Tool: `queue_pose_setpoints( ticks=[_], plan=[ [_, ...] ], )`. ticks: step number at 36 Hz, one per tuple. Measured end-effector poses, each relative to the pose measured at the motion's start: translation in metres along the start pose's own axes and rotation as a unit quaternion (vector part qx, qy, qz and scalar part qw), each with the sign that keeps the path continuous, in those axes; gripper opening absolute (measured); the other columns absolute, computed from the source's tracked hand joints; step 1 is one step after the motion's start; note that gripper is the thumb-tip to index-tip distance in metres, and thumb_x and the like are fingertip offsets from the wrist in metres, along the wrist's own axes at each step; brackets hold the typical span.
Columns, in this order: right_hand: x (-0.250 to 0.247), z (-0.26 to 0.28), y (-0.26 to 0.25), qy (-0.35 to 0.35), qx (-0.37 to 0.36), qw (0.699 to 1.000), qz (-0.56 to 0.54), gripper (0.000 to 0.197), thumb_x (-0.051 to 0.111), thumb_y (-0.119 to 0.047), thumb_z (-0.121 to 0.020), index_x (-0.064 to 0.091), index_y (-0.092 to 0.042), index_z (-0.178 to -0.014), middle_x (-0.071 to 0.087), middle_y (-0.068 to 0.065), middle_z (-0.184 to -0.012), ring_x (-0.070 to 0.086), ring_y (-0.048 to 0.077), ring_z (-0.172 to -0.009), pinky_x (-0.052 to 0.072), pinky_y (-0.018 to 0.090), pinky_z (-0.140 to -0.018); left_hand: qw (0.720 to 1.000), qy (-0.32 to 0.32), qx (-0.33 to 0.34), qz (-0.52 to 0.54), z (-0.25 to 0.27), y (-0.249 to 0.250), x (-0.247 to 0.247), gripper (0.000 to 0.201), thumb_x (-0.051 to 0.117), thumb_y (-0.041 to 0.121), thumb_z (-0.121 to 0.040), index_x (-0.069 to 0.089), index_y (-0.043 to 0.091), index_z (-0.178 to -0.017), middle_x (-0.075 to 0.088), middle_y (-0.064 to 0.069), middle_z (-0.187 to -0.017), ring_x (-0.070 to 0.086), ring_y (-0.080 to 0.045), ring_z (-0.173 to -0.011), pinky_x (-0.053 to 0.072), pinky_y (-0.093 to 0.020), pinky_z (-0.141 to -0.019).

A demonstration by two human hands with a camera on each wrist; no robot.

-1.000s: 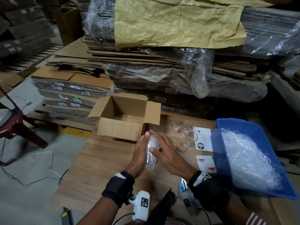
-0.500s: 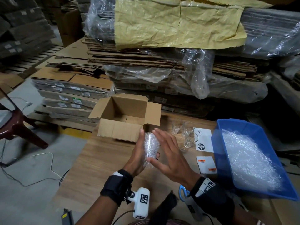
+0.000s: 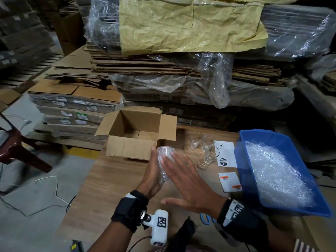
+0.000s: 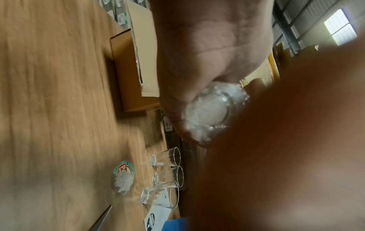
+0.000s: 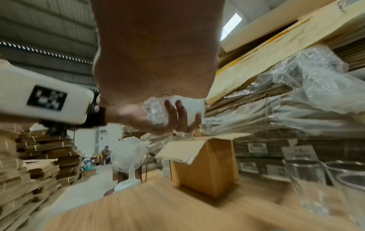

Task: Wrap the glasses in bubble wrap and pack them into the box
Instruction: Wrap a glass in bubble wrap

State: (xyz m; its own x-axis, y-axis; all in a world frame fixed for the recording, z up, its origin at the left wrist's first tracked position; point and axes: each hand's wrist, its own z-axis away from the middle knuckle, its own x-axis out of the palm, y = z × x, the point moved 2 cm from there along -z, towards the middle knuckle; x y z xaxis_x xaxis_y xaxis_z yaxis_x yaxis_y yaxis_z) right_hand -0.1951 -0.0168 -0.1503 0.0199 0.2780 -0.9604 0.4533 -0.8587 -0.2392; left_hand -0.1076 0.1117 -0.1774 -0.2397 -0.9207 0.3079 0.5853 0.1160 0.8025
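Wrapped glass (image 3: 164, 161) pressed between two flat palms

It sat upright between the left hand (image 3: 151, 176) and right hand (image 3: 183, 180), just short of the box (image 3: 131, 149); fingers straight on both; since the previous frame the right palm had slid forward over the wrap, thumb spread wide.

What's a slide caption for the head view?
Both hands, left and right, roll a wrapped glass between flat palms beside the open box; bare glasses wait.
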Motion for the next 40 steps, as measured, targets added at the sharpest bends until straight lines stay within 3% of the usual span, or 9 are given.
queue_pose_setpoints(
  ticks=[6,9,12,17,21,26,31,35,40],
  plan=[
    [0.009,0.001,0.007,-0.046,-0.011,0.999,-0.003,0.100,0.044,-0.072,-0.097,-0.007,-0.017,-0.163,-0.017,-0.004,-0.170,-0.017,0.021,-0.157,-0.002,0.058,-0.123,1.000,0.023,-0.001,-0.005,0.001,0.001,0.003,0.088,0.026,0.080,-0.093,0.064,0.013,-0.134,0.071,-0.015,-0.128,0.065,-0.030,-0.124,0.043,-0.054,-0.114],
    [0.004,0.002,0.004,-0.035,-0.008,0.994,-0.108,0.093,0.048,-0.062,-0.101,-0.008,-0.022,-0.163,-0.019,-0.010,-0.169,-0.021,0.015,-0.155,-0.006,0.048,-0.127,0.999,0.045,-0.002,0.021,-0.002,-0.005,0.001,0.096,0.031,0.086,-0.088,0.059,0.011,-0.140,0.065,-0.018,-0.136,0.060,-0.031,-0.129,0.041,-0.055,-0.114],
    [0.001,0.002,0.007,0.054,0.096,0.936,-0.334,0.084,0.046,-0.059,-0.101,-0.002,-0.031,-0.164,-0.008,-0.015,-0.170,-0.006,0.004,-0.156,0.004,0.024,-0.124,0.998,0.049,-0.003,0.040,-0.005,-0.006,0.000,0.084,0.023,0.075,-0.099,0.063,0.010,-0.134,0.069,-0.021,-0.127,0.065,-0.033,-0.118,0.048,-0.052,-0.106],
    [0.007,-0.009,0.023,0.079,0.299,0.812,-0.494,0.046,0.054,-0.061,-0.098,0.036,-0.053,-0.140,0.043,-0.033,-0.139,0.046,-0.012,-0.125,0.039,0.032,-0.112,0.991,0.048,-0.011,0.123,-0.010,-0.005,0.002,0.078,0.029,0.067,-0.103,0.064,0.003,-0.132,0.072,-0.024,-0.117,0.069,-0.035,-0.105,0.054,-0.044,-0.092],
    [0.021,-0.020,0.027,0.031,0.321,0.761,-0.563,0.080,0.071,-0.069,-0.083,0.042,-0.036,-0.150,0.060,-0.010,-0.140,0.063,0.010,-0.122,0.057,0.042,-0.099,0.990,0.024,-0.002,0.137,-0.015,-0.005,0.012,0.069,0.026,0.060,-0.107,0.066,0.005,-0.120,0.077,-0.018,-0.095,0.076,-0.027,-0.080,0.058,-0.037,-0.068],
    [0.030,-0.022,0.028,0.051,0.320,0.728,-0.604,0.051,0.080,-0.015,-0.088,0.059,-0.015,-0.134,0.073,0.004,-0.121,0.071,0.021,-0.110,0.059,0.049,-0.094,0.987,0.046,0.017,0.151,-0.019,-0.004,0.014,0.053,0.026,0.048,-0.111,0.054,0.016,-0.144,0.073,-0.013,-0.122,0.069,-0.028,-0.105,0.058,-0.038,-0.077],
    [0.023,-0.016,0.034,0.097,0.309,0.776,-0.541,0.064,0.089,-0.016,-0.078,0.056,-0.023,-0.133,0.071,-0.003,-0.118,0.071,0.009,-0.102,0.062,0.033,-0.081,0.986,0.049,0.043,0.155,-0.015,-0.003,0.010,0.083,0.045,0.072,-0.092,0.048,0.010,-0.147,0.063,-0.022,-0.135,0.063,-0.038,-0.124,0.051,-0.055,-0.103],
    [0.021,-0.013,0.034,0.137,0.276,0.861,-0.405,0.064,0.086,-0.034,-0.076,0.047,-0.028,-0.127,0.067,-0.009,-0.111,0.067,0.004,-0.093,0.059,0.031,-0.077,0.986,0.024,0.108,0.126,-0.011,-0.004,0.017,0.086,0.072,0.064,-0.084,0.050,0.003,-0.140,0.065,-0.016,-0.117,0.069,-0.028,-0.101,0.059,-0.042,-0.079],
    [0.030,-0.014,0.031,0.096,0.301,0.864,-0.391,0.078,0.080,-0.040,-0.067,0.028,-0.033,-0.125,0.062,-0.004,-0.111,0.069,0.014,-0.091,0.061,0.046,-0.074,0.988,0.055,0.124,0.071,-0.008,-0.008,0.026,0.072,0.091,0.030,-0.063,0.062,0.017,-0.127,0.071,-0.016,-0.118,0.074,-0.034,-0.100,0.062,-0.045,-0.079]
  ],
)
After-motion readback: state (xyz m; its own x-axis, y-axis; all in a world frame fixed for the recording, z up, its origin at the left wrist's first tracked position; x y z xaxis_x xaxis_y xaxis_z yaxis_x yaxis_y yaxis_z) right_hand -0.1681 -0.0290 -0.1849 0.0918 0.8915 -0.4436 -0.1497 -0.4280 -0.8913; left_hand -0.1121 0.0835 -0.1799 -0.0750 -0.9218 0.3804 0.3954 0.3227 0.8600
